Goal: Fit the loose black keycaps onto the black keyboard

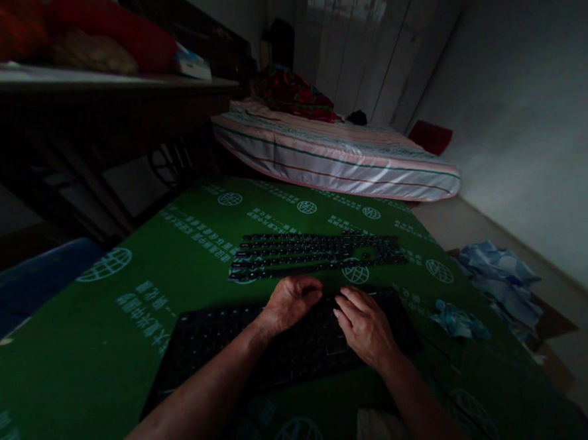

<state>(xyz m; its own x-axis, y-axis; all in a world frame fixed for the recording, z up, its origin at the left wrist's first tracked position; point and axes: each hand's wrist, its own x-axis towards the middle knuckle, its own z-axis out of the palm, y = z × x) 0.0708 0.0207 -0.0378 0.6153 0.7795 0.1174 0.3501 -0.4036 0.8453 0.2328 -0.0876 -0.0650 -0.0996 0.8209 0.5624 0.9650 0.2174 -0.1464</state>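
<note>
A black computer keyboard lies on the green printed surface close in front of me, partly hidden by my forearms. Over its upper edge is my left hand, its fingers curled in; whatever they may pinch is too dark and small to make out. My right hand rests over the keyboard's right half, fingers stretched and slightly apart, with nothing visible in them. Just beyond the keyboard, loose black keycaps are laid out in several rows, with a small cluster at their right end.
The green printed cover runs to a bed with a striped sheet. A crumpled bluish wrapper lies right of the keyboard, and a dark cable nearby. On the left stands a wooden table bearing bags.
</note>
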